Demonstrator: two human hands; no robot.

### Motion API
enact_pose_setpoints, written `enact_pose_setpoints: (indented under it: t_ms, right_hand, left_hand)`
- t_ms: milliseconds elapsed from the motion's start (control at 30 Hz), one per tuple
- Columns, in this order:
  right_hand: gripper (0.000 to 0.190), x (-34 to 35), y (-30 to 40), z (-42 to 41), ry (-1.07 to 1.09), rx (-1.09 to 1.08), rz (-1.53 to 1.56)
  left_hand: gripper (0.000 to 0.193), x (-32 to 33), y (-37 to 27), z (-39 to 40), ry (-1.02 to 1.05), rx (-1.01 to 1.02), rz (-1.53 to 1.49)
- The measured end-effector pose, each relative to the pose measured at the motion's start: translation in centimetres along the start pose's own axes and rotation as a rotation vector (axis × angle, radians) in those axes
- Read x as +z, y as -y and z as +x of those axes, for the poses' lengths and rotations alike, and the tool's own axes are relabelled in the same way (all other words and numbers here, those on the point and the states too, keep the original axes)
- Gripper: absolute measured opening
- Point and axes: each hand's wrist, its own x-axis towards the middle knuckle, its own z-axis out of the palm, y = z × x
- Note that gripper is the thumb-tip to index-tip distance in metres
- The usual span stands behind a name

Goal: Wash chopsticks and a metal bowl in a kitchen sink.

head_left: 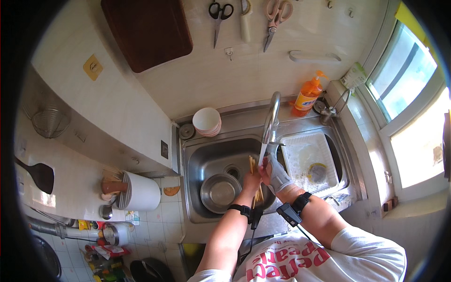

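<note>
My left hand [251, 182] is closed around a bundle of wooden chopsticks [259, 194], held over the left sink basin [211, 155]. Their ends stick out above and below the fist. Close against it on the right is my right hand [266, 172], wearing a grey wrist brace [279, 176]. Its fingers sit beside the chopsticks under the water stream, and their grip is partly hidden. Water falls from the curved chrome faucet [272, 116] just above both hands. A round stainless steel bowl [220, 193] rests in the left basin, near the drain [232, 172].
The right basin holds a white plastic tray [299, 151] with suds and a round scrubber [317, 172]. Stacked bowls [207, 121] stand behind the left basin. An orange soap pump bottle [307, 95] is at the back right. Scissors [276, 21] hang on the wall.
</note>
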Motion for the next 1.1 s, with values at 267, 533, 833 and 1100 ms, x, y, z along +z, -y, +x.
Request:
enact_pose_setpoints:
  t_ms: [267, 533, 833, 1100]
  right_hand:
    - [0.031, -1.2, 1.0, -0.1, 0.281, -0.313, -0.467]
    - [0.043, -1.7, 0.1, -1.7, 0.623, -0.021, -0.337]
    - [0.046, -1.2, 1.8, -4.2, 0.806, -0.481, -0.835]
    - [0.051, -3.6, 3.1, -3.4, 0.935, -0.508, -1.453]
  left_hand:
    - [0.031, -0.4, 3.7, 2.3, 0.027, 0.22, 0.476]
    - [0.03, -3.1, 4.2, 2.6, 0.102, 0.354, 0.809]
    - [0.031, -3.8, 4.0, 3.0, 0.2, 0.213, 1.058]
    - [0.027, -5.3, 7.0, 4.1, 0.228, 0.238, 0.447]
